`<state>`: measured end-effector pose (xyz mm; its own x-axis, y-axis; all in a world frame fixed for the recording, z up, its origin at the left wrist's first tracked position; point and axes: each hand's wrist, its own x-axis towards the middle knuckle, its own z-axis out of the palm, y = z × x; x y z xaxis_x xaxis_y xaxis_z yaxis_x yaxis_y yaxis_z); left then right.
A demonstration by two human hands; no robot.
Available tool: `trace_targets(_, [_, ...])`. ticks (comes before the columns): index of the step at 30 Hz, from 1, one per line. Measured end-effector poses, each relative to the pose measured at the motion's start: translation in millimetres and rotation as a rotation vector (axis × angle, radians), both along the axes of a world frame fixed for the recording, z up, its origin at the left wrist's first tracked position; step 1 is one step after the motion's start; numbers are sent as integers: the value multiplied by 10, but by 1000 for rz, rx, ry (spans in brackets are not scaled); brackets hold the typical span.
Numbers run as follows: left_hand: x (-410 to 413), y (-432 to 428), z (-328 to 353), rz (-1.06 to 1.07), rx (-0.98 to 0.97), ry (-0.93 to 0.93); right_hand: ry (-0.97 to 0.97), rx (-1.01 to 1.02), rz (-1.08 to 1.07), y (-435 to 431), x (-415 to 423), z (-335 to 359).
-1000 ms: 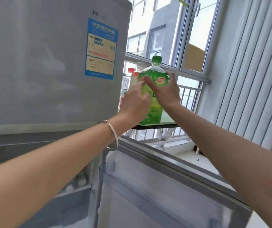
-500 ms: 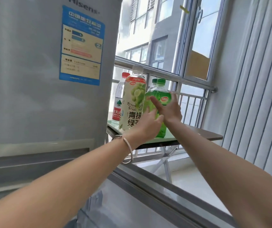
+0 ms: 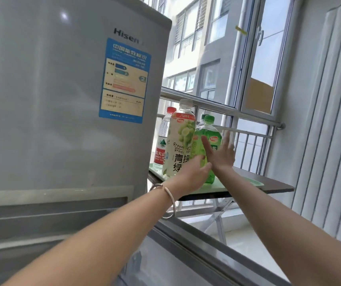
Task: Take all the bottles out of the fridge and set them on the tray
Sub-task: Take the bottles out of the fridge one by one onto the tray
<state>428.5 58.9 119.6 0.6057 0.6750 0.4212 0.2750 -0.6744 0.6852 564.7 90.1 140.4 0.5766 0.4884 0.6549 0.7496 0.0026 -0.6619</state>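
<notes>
Pale green tray (image 3: 246, 183), on a dark folding table (image 3: 277, 185) right of the grey fridge (image 3: 62, 100), carries four bottles: a red-capped water bottle (image 3: 162, 141) far left, a tall grape-tea bottle (image 3: 181, 141), then two green-capped bottles (image 3: 208, 137), one mostly hidden. The left hand (image 3: 194, 176) loosely cups the near green bottle's base; the right hand (image 3: 221, 155) is spread wide, holding nothing. The fridge interior is unseen, so I cannot tell what remains.
</notes>
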Motion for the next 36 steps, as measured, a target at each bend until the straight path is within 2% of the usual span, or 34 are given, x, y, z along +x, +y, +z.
trace_targets(2, [-137,-14,-6,23,11,-5,-86,110,-88,-92,-101,-83])
trace_targets(5, [-427,-89,-3,51,26,-22,-193,227,12,-259,-425,-179])
trace_targets(9, [-937,-224,-100,145,176,43,-299,152,159,-477,-964,-305])
trace_targets(15, [-1836,-256,-705,287,396,250,-360,-126,313,-708,-1872,-753])
trace_targets(18, [-2224,-229,-1094,339,364,360,-325,-286,400,-693,-2254,-1123])
trace_targets(25, [-2857,47,-2135,464,119,668,-279,-676,618,-149,-2914,-2266])
trace_targets(32, [-3041,560,-2843,609,-92,689,-303,-1003,765,580,-3160,-3178])
trace_targets(36, [-3025,837,-3157,673,-165,717,-389,-1059,822,924,-3272,-3572])
